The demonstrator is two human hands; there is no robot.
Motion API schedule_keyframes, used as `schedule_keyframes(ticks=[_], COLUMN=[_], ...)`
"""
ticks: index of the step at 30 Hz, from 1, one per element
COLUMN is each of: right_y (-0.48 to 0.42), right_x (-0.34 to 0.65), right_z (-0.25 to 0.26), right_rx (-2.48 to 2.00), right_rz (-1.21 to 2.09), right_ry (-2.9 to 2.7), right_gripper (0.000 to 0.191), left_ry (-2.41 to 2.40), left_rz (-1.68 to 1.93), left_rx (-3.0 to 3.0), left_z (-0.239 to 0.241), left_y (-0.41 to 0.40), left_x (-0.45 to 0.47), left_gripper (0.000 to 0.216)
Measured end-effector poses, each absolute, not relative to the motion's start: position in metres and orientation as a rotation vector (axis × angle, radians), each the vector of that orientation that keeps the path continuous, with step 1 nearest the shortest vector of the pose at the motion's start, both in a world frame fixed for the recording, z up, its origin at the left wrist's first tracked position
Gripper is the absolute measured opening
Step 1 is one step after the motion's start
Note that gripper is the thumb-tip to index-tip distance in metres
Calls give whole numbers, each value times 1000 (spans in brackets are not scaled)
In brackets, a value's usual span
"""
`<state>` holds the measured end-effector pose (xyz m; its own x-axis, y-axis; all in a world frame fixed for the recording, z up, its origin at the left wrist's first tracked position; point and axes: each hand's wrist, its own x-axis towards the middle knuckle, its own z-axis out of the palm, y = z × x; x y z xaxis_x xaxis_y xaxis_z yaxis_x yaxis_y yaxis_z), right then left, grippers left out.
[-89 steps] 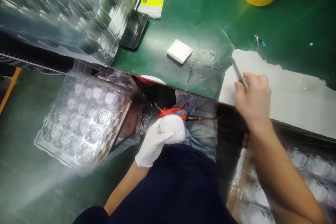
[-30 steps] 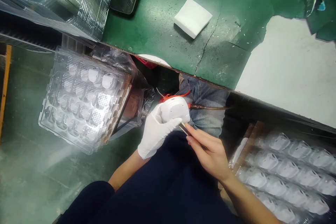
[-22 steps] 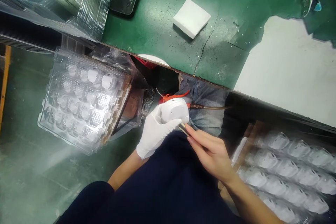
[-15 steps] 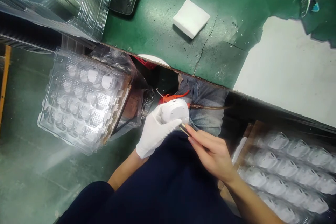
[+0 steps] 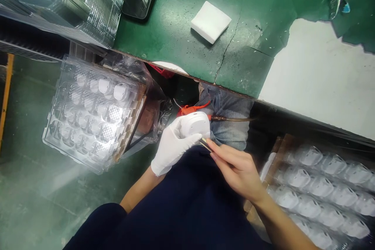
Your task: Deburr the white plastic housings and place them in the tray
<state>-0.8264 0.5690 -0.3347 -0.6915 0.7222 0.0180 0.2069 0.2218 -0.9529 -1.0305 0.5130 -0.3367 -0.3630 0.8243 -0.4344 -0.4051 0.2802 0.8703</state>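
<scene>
My left hand [image 5: 170, 146], in a white glove, is closed around a rounded white plastic housing [image 5: 197, 124] with small holes in its face. The bare fingers of my right hand [image 5: 234, 164] pinch a thin dark flat tool [image 5: 205, 144], perhaps a small blade; its kind is not clear. The tool's tip is at the housing's lower edge, close to my gloved thumb, which partly hides it. Behind the housing, on my lap, lies an orange air blow gun [image 5: 191, 109] with a hose running right.
Left stands a clear plastic tray [image 5: 84, 113] with a few white housings. Another tray [image 5: 325, 191] on the right holds many. On the green table [image 5: 181, 47] lie a white foam block [image 5: 211, 22], a white sheet [image 5: 322, 74] and stacked clear trays [image 5: 88, 4].
Both hands keep almost the same pose, with the tool at the housing's edge. The view has shifted very slightly.
</scene>
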Motion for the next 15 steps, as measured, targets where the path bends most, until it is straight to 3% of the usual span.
schedule_keyframes(ticks=[9,15], right_y=[570,569], right_x=[-824,-833], right_z=[-343,-361], right_rx=[-908,-1343], right_rz=[1521,1532], right_ry=[-1952,-1503], right_gripper=[44,31], left_ry=[1359,1320], left_rz=[1392,1445], left_rx=[402,190], left_z=[-335,-334], left_y=[516,521], left_x=[-1028,-1025], left_gripper=[46,41])
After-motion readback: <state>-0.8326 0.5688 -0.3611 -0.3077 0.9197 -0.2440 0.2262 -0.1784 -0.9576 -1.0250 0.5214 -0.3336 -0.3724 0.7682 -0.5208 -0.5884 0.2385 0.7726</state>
